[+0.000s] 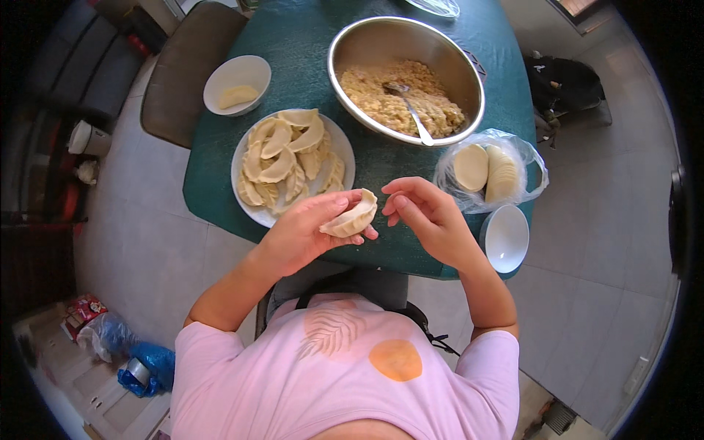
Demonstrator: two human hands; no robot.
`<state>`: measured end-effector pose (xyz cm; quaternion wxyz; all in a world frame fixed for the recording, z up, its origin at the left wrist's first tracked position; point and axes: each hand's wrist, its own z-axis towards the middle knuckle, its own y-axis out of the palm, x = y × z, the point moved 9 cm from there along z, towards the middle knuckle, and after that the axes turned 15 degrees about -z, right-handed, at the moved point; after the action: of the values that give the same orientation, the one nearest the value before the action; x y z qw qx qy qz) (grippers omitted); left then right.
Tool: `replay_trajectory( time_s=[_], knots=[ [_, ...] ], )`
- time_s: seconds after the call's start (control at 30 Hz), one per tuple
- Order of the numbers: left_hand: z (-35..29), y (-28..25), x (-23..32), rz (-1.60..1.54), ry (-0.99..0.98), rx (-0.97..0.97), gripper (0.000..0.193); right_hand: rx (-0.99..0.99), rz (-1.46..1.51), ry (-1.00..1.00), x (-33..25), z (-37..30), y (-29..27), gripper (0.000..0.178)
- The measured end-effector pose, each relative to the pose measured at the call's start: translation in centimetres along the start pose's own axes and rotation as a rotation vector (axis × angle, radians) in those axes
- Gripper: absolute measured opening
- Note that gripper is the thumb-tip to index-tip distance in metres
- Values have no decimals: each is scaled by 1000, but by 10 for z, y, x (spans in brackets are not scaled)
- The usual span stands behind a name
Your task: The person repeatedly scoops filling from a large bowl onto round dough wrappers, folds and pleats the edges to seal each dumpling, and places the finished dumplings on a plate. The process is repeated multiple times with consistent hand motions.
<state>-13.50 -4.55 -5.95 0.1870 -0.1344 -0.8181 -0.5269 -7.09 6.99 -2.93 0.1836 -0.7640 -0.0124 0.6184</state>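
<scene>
A pleated, folded dumpling (352,219) rests in my left hand (304,226), its fingers and thumb curled round it. Just to the right of it my right hand (431,218) hovers, fingers bent with thumb and fingertips close together; I see nothing between them, though the fingers partly hide the spot. Beyond my left hand stands a white plate (347,139) heaped with shaped dumplings (282,150). At the far middle is a big metal bowl (469,110) of chopped filling (396,92), with a spoon (419,121) leaning in it. Round dough wrappers (471,167) lie in a clear plastic bag (532,176).
On the green-covered table (293,44) are a white bowl (253,70) with one dumpling at the far left, and another white bowl (507,238) near the right edge. A brown chair (183,81) stands against the left side. Bags (147,367) lie at the lower left.
</scene>
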Motion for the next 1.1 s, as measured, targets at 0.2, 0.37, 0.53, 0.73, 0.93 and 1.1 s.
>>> replay_trajectory(
  time_s=[0.2, 0.37, 0.53, 0.73, 0.93, 1.1],
  knots=[
    [-22, -14, 22, 282, 53, -110, 52, -193, 199, 198, 10, 23, 43, 24],
    [-35, -17, 34, 291, 233, -88, 52, -277, 306, 412, 19, 25, 70, 24],
    [-49, -6, 48, 386, 365, -96, 34, -356, 542, 530, 21, 21, 84, 23],
    [-56, -3, 49, 329, 408, -195, 20, -408, 630, 520, 14, 20, 85, 21],
    [-60, -6, 44, 333, 360, -268, 18, -441, 592, 534, 19, 14, 88, 19],
    [-72, -28, 27, 222, 358, -193, 34, -464, 612, 573, 25, 0, 102, 19]
  ],
)
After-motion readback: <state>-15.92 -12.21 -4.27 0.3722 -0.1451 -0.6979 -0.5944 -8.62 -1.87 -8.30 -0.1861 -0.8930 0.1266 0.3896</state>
